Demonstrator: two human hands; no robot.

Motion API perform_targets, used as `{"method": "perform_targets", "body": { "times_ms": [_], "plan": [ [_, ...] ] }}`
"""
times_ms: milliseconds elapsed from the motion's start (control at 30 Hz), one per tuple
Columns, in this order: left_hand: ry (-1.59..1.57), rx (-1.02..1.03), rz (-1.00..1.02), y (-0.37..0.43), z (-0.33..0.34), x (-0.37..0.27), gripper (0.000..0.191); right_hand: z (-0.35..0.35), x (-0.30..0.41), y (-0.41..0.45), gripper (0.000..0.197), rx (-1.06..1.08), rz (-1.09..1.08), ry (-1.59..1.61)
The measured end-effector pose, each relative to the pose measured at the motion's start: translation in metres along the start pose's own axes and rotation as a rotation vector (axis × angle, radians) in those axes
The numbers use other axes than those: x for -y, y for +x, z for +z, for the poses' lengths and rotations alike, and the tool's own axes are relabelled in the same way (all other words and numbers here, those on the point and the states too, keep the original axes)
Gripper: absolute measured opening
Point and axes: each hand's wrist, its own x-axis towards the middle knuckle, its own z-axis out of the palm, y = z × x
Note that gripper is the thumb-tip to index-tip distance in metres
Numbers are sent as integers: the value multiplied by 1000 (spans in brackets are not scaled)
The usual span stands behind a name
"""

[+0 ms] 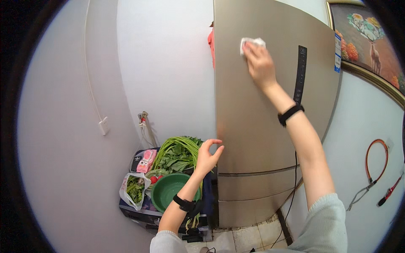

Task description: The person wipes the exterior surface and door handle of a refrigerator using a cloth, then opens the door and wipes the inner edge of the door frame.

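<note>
My right hand (261, 64) presses a white cloth or tissue (253, 42) flat against the upper door of a metallic beige refrigerator (253, 126). The hand is slightly blurred. A black control strip (300, 72) runs down the door to the right of it. My left hand (208, 158) hangs near the refrigerator's left edge with thumb and fingers apart, holding nothing. Behind and below this hand lie long-stemmed leafy greens (177, 155) and a green plastic basin (169, 189). Black bands circle both forearms.
A white plastic bag of greens (135, 189), a pink packet (146, 160) and a dark phone (136, 163) rest on a low dark stand beside the basin. A wall tap (143, 118) juts out above. A black cable (291, 202) hangs before the refrigerator. At right hang a framed picture (364, 41) and a red leash (367, 161).
</note>
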Motion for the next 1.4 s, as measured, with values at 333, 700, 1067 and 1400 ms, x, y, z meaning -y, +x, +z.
{"method": "perform_targets", "body": {
  "times_ms": [333,700,1067,1400],
  "plan": [
    [140,-118,87,37,-38,-2,21,-49,112,-163,33,564,-808,547],
    [106,-9,351,111,-47,-51,40,52,-55,155,20,0,-44,111],
    [34,-63,334,115,-35,-38,52,61,-22,182,20,229,-147,56],
    [-162,-120,233,82,-29,20,26,69,0,171,15,375,-232,-94]
  ]
}}
